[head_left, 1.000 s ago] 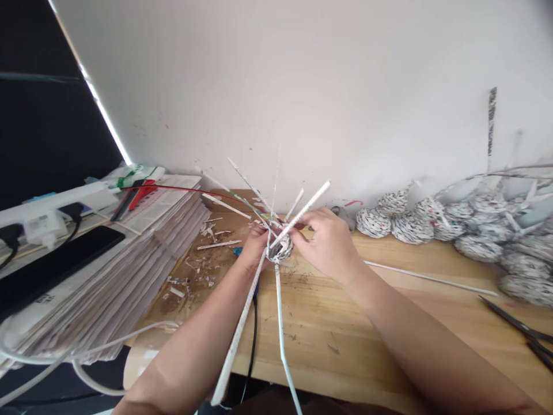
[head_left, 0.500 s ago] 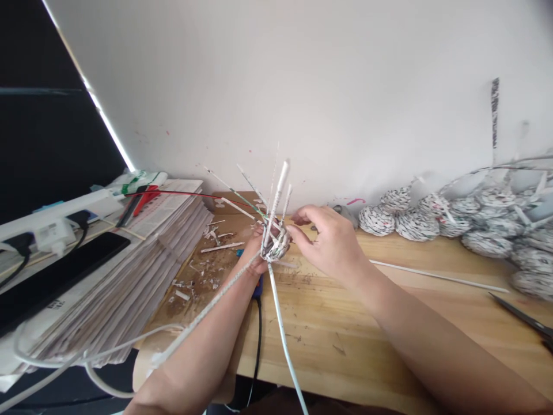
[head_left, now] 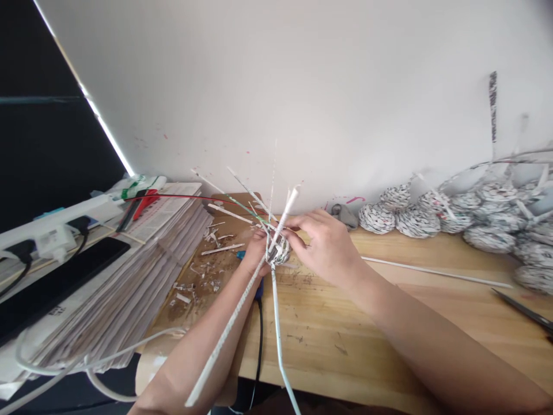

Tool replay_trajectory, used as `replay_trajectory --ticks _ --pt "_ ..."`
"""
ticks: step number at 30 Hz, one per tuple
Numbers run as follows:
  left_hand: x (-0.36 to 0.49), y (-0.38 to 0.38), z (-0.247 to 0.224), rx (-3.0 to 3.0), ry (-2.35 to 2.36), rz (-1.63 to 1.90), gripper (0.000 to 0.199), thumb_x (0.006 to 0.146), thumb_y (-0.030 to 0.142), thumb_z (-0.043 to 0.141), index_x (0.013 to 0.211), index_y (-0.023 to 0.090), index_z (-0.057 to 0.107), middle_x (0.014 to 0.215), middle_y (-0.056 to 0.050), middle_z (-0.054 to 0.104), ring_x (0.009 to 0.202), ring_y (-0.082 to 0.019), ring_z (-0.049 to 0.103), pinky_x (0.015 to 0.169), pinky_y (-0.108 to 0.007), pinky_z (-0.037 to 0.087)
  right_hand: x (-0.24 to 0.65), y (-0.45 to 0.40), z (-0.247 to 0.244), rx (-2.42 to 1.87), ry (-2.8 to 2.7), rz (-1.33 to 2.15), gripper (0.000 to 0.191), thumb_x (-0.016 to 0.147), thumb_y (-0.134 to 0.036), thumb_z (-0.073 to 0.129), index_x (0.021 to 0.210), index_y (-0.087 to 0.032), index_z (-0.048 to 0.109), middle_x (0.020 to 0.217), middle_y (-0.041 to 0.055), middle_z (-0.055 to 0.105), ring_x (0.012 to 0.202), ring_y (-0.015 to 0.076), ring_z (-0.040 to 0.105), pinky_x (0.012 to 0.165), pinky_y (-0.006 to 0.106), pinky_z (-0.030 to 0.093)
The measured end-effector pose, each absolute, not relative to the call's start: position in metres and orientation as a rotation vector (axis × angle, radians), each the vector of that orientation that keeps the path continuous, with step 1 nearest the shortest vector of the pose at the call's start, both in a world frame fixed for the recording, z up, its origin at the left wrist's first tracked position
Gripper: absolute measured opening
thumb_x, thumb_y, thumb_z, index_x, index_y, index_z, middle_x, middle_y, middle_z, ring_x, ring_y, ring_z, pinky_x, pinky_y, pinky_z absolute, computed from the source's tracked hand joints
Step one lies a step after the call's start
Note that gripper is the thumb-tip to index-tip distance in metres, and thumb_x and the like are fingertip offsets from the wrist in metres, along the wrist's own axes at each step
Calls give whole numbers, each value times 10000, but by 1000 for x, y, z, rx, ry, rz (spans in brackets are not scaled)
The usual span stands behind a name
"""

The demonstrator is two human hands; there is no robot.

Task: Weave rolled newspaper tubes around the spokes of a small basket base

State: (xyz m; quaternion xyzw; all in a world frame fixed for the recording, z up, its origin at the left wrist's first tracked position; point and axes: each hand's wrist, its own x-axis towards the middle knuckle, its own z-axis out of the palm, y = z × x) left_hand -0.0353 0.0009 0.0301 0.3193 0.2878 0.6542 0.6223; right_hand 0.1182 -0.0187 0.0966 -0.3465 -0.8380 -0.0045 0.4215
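Note:
A small woven paper piece (head_left: 280,252) is held up over the table's middle, with several rolled-paper sticks fanning up and out of it. My left hand (head_left: 258,249) grips it from the left, its fingers partly hidden behind the weave. On the right side, my right hand (head_left: 313,233) pinches at the base of the sticks, thumb and fingertips at the rim. One thick white paper stick (head_left: 285,214) leans up to the right. Two long paper strands hang toward me: a whitish one (head_left: 224,340) over my left forearm and a pale blue one (head_left: 277,323).
Woven paper balls (head_left: 417,221) are piled along the wall at right. Scissors (head_left: 522,308) and a loose paper stick (head_left: 436,270) lie on the wooden table (head_left: 345,351). At left are stacked newspapers (head_left: 142,288), a phone (head_left: 64,285), a power strip (head_left: 56,222) and paper scraps.
My right hand has closed in on the woven piece from the right. The thick stick has tipped lower and to the right, and the whitish strand has swung over my left forearm.

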Motion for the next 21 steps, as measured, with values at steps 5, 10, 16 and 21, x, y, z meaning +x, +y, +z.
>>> replay_trajectory --ticks 5,10,16,21 --pt "-34 0 31 714 727 1516 257 564 141 832 703 158 617 543 37 603 458 -96 541 463 -191 421 116 -18 93 -886 -2082 -36 127 877 -174 575 877 -189 701 824 61 722 802 214 620 775 334 484" --pt "-38 1 27 714 657 1409 151 705 197 761 699 141 621 576 16 597 495 -100 564 488 -197 439 119 -14 95 -782 -2095 152 215 858 -120 571 1012 -193 702 937 53 740 863 192 653 820 316 505" --pt "-43 2 24 714 636 1287 244 658 280 807 713 136 618 567 -1 599 484 -114 570 447 -193 449 124 -7 99 -764 -2155 196 191 875 -141 583 991 -193 726 933 64 751 863 192 675 817 322 511" --pt "-44 2 26 712 674 1205 275 654 301 811 707 129 604 598 -25 620 524 -137 614 429 -189 460 129 -2 100 -724 -2218 217 196 902 -151 559 982 -193 733 954 59 761 871 185 695 819 315 516"
